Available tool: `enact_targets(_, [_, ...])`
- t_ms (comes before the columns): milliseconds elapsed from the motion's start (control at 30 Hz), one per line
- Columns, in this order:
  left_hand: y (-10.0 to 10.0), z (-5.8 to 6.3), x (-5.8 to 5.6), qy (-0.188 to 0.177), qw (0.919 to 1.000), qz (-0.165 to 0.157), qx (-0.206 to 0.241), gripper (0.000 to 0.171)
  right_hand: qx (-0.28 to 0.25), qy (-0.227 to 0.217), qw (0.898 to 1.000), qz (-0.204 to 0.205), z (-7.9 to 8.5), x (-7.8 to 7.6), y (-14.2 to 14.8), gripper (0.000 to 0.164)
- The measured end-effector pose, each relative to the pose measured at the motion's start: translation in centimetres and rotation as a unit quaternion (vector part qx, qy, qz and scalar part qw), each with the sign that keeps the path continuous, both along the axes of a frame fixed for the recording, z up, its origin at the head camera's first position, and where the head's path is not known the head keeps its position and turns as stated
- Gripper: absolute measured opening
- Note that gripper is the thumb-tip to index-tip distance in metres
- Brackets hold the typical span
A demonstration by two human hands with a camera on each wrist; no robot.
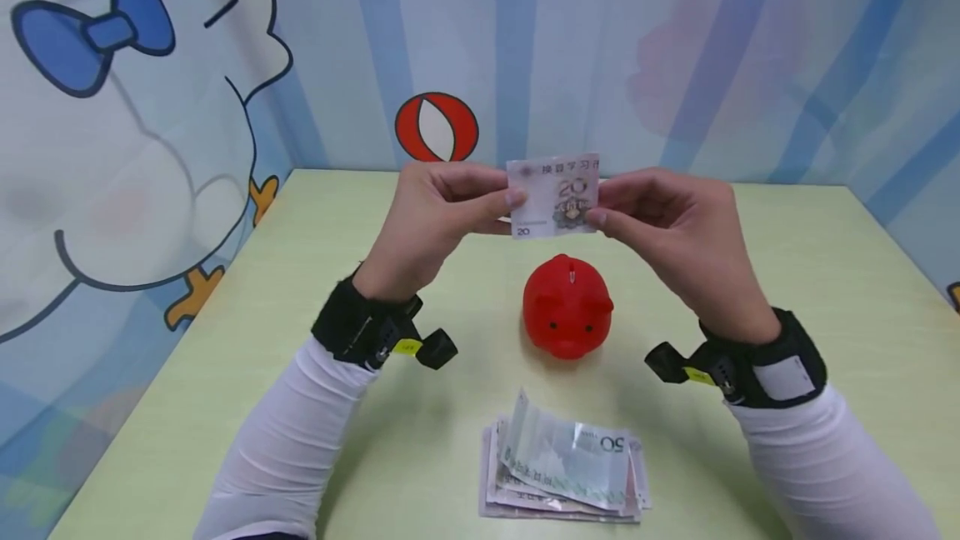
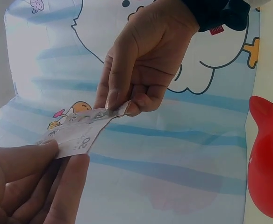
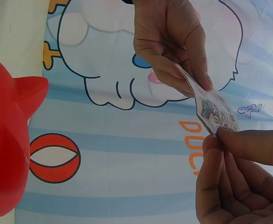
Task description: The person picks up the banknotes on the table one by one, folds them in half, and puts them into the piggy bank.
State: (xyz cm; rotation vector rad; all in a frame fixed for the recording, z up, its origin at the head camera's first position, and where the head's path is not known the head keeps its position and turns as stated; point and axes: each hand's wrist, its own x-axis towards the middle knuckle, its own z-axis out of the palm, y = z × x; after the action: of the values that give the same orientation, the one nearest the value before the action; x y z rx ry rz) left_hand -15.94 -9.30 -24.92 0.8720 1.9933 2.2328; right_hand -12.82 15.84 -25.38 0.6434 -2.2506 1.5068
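Both hands hold up a paper 20 note point(image 1: 536, 207), folded to a near-square shape, above the far part of the table. My left hand point(image 1: 420, 227) pinches its left edge between thumb and fingers. At the opposite edge, the thumb and fingers of my right hand point(image 1: 678, 232) pinch it too. The right wrist view shows the note point(image 3: 209, 107) nearly edge-on, with its layers lying close together. Below the note stands a red piggy bank point(image 1: 567, 311), its snout toward me and a slot on its back.
Nearer to me lies a loose pile of notes point(image 1: 566, 502), topped by a bent green 50 note point(image 1: 566, 452). A printed cartoon backdrop point(image 1: 517, 48) rises behind the pale table point(image 1: 810, 273). Each wrist wears a black strap with a small camera.
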Motion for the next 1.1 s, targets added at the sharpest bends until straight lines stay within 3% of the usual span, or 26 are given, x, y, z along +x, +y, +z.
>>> enact_targets(100, [0.1,-0.1,0.0,0.003,1.0,0.005,0.007,0.023,-0.002,0.034,0.999,-0.013,0.1,0.1,-0.4,0.028])
enact_targets(233, [0.5,-0.4,0.3,0.033,0.999,0.029,0.005,0.022,-0.003,0.147,0.989,-0.032,0.5,0.7,-1.4,0.029])
enact_targets(300, [0.7,-0.5,0.6,0.058,0.9973,0.044,-0.004,0.022,-0.011,0.2,0.979,-0.021,0.9,1.1,-2.0,0.028])
enact_targets(367, [1.0,-0.7,0.8,0.081,0.9955,0.048,-0.011,0.022,-0.019,0.224,0.974,0.007,1.1,1.4,-2.3,0.027])
enact_targets(467, [1.5,-0.7,1.1,0.098,0.9947,0.024,-0.016,0.022,-0.029,0.203,0.978,0.041,1.0,1.5,-2.4,0.031])
enact_targets(633, [2.0,-0.6,1.5,0.1,0.9944,-0.027,-0.02,0.022,-0.042,0.132,0.989,0.055,0.0,0.9,-1.8,0.032])
enact_targets(700, [2.2,-0.3,2.0,0.102,0.994,-0.026,-0.027,0.022,-0.052,0.113,0.99,0.06,-0.3,0.7,-1.6,0.03])
enact_targets(933, [2.8,1.0,3.3,0.118,0.9902,0.04,-0.065,0.029,-0.085,0.08,0.989,0.086,-0.1,0.8,-1.2,0.024])
enact_targets(1100, [2.6,1.0,3.1,0.093,0.9946,0.001,-0.047,0.019,-0.105,0.054,0.988,0.102,0.2,1.0,-1.0,0.021])
